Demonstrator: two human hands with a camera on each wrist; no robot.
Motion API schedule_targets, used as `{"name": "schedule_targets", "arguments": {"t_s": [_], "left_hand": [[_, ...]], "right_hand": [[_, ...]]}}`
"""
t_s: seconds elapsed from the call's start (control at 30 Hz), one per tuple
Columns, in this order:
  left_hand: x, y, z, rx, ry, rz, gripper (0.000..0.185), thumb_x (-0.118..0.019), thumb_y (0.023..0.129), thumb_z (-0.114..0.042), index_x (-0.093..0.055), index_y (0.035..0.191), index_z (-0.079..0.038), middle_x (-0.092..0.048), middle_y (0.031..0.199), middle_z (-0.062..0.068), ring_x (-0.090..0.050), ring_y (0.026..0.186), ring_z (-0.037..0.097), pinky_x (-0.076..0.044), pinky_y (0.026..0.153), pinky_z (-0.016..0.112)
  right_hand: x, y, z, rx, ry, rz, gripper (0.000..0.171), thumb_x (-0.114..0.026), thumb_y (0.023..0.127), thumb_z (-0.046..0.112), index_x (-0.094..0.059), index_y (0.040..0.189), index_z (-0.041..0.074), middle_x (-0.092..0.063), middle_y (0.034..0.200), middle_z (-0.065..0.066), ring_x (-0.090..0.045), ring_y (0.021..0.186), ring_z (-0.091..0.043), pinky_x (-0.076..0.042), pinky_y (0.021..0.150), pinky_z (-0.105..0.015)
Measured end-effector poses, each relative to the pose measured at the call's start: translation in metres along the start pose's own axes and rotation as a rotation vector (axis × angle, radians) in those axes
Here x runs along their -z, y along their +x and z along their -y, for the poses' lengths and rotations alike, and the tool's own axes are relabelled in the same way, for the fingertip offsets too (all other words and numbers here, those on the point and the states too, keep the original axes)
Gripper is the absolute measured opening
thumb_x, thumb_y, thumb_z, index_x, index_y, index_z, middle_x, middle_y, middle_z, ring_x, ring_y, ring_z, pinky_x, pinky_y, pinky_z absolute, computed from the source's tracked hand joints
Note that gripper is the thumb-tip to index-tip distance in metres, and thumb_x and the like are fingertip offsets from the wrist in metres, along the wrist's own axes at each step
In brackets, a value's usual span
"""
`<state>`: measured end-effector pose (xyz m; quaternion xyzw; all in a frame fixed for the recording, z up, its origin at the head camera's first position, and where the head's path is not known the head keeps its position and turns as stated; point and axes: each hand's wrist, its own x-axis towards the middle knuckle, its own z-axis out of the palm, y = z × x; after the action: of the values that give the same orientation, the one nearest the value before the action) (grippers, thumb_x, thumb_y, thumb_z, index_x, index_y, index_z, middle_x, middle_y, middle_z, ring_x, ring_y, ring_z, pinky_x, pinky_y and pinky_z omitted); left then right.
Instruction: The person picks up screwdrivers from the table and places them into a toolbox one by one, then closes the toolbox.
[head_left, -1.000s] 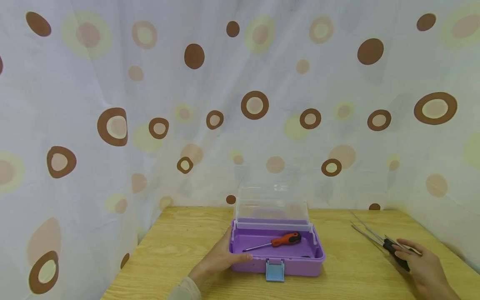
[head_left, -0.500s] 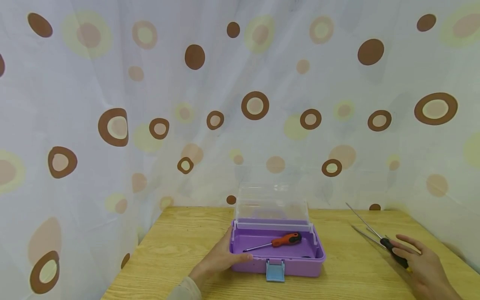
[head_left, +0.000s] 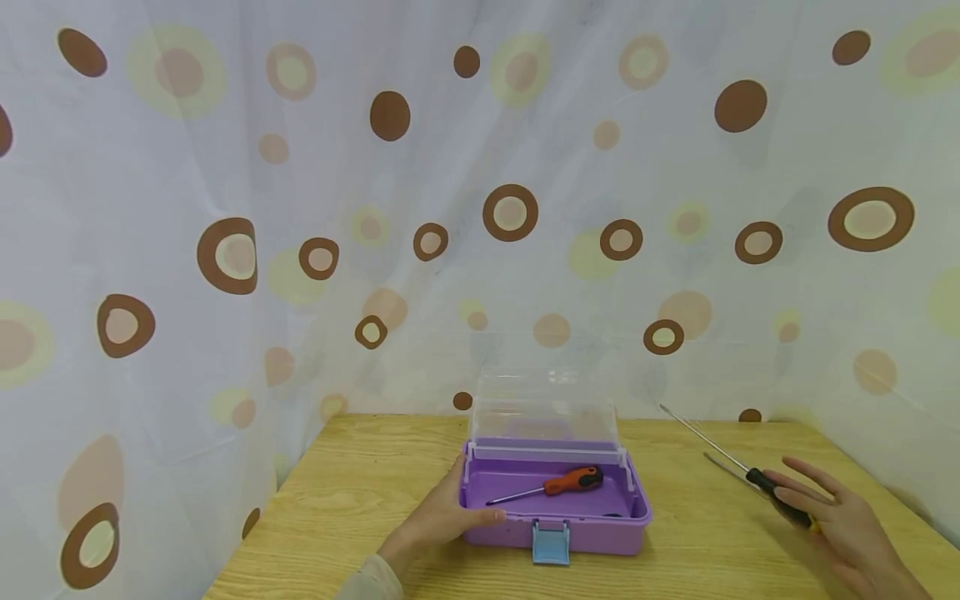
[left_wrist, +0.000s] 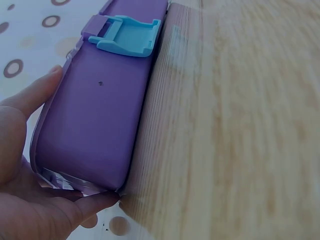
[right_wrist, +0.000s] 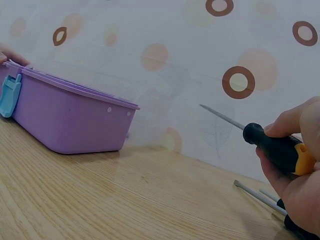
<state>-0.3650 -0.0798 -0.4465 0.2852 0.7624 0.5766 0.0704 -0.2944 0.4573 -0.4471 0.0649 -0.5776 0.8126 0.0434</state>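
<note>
A purple toolbox [head_left: 585, 537] with its clear lid [head_left: 543, 408] raised stands on the wooden table. My left hand [head_left: 442, 515] grips its left front corner, thumb on the front rim and fingers at the side [left_wrist: 45, 210]. Inside lies a screwdriver with a red and black handle [head_left: 573, 480]. Off to the right, my right hand [head_left: 847, 521] holds a screwdriver with a black handle [head_left: 776, 496] and yellow end, its shaft pointing up and left. Below that hand, more screwdrivers [right_wrist: 260, 199] lie on the table, partly hidden by it.
A blue latch [head_left: 551, 546] hangs down at the toolbox's front. Behind the wooden table [head_left: 360, 467] and along its sides hangs a white curtain [head_left: 420, 175] with brown and yellow circles.
My right hand has lifted the black-handled screwdriver off the others, and its tip has swung left. The left hand and the toolbox have stayed put.
</note>
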Motion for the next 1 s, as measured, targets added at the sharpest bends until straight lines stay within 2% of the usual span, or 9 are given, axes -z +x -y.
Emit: {"name": "schedule_targets", "arguments": {"t_s": [0.07, 0.1, 0.2, 0.33, 0.53, 0.8, 1.0], "left_hand": [[0.0, 0.0, 0.0, 0.0, -0.005, 0.0, 0.12, -0.086, 0.085, -0.036, -0.001, 0.167, -0.015, -0.039, 0.157, 0.018, -0.046, 0.136, 0.038, -0.034, 0.114, 0.06], [0.0, 0.0, 0.0, 0.0, -0.008, 0.002, 0.12, -0.086, 0.085, -0.036, -0.001, 0.167, -0.016, -0.039, 0.157, 0.018, -0.046, 0.136, 0.039, -0.034, 0.114, 0.06], [0.0, 0.001, 0.001, -0.003, -0.009, 0.004, 0.119, -0.086, 0.085, -0.036, -0.001, 0.167, -0.017, -0.04, 0.157, 0.018, -0.046, 0.136, 0.038, -0.034, 0.114, 0.06], [0.0, 0.001, 0.001, 0.0, -0.003, 0.0, 0.119, -0.086, 0.085, -0.037, -0.002, 0.167, -0.017, -0.04, 0.157, 0.017, -0.047, 0.135, 0.038, -0.035, 0.114, 0.059], [0.0, 0.0, 0.001, -0.002, 0.003, 0.001, 0.12, -0.086, 0.085, -0.037, -0.001, 0.167, -0.016, -0.04, 0.157, 0.018, -0.047, 0.135, 0.038, -0.035, 0.114, 0.059], [0.0, 0.001, 0.001, -0.013, -0.026, 0.011, 0.12, -0.086, 0.085, -0.033, 0.001, 0.167, -0.015, -0.037, 0.159, 0.018, -0.044, 0.137, 0.041, -0.031, 0.115, 0.061], [0.0, 0.0, -0.001, -0.013, -0.023, 0.01, 0.121, -0.086, 0.085, -0.03, 0.002, 0.167, -0.015, -0.036, 0.159, 0.018, -0.045, 0.135, 0.041, -0.032, 0.115, 0.061]], "right_hand": [[-0.001, 0.002, -0.001, 0.017, 0.085, 0.065, 0.049, -0.046, 0.107, -0.006, -0.076, 0.119, 0.031, -0.075, 0.115, 0.0, -0.072, 0.097, -0.013, -0.059, 0.077, -0.023], [-0.001, 0.003, -0.001, 0.021, 0.147, 0.107, 0.05, -0.043, 0.107, -0.008, -0.076, 0.121, 0.027, -0.075, 0.117, -0.004, -0.071, 0.105, -0.016, -0.058, 0.085, -0.027], [-0.001, 0.006, -0.003, 0.017, 0.296, 0.198, 0.053, -0.037, 0.107, -0.013, -0.075, 0.125, 0.02, -0.073, 0.12, -0.012, -0.07, 0.111, -0.023, -0.055, 0.094, -0.034], [-0.003, 0.009, -0.003, 0.014, 0.38, 0.269, 0.056, -0.033, 0.107, -0.014, -0.073, 0.13, 0.018, -0.071, 0.123, -0.017, -0.068, 0.115, -0.028, -0.053, 0.098, -0.038], [-0.008, 0.011, -0.002, 0.011, 0.472, 0.426, 0.062, -0.022, 0.109, -0.013, -0.065, 0.141, 0.016, -0.064, 0.133, -0.021, -0.062, 0.124, -0.032, -0.047, 0.105, -0.041], [-0.021, 0.015, 0.0, 0.017, 0.518, 0.621, 0.067, -0.012, 0.108, -0.013, -0.053, 0.153, 0.014, -0.056, 0.142, -0.025, -0.053, 0.134, -0.035, -0.038, 0.112, -0.043], [-0.04, 0.021, 0.001, 0.019, 0.456, 0.691, 0.07, -0.011, 0.106, -0.016, -0.048, 0.156, 0.016, -0.055, 0.145, -0.024, -0.05, 0.137, -0.033, -0.035, 0.113, -0.042]]}}
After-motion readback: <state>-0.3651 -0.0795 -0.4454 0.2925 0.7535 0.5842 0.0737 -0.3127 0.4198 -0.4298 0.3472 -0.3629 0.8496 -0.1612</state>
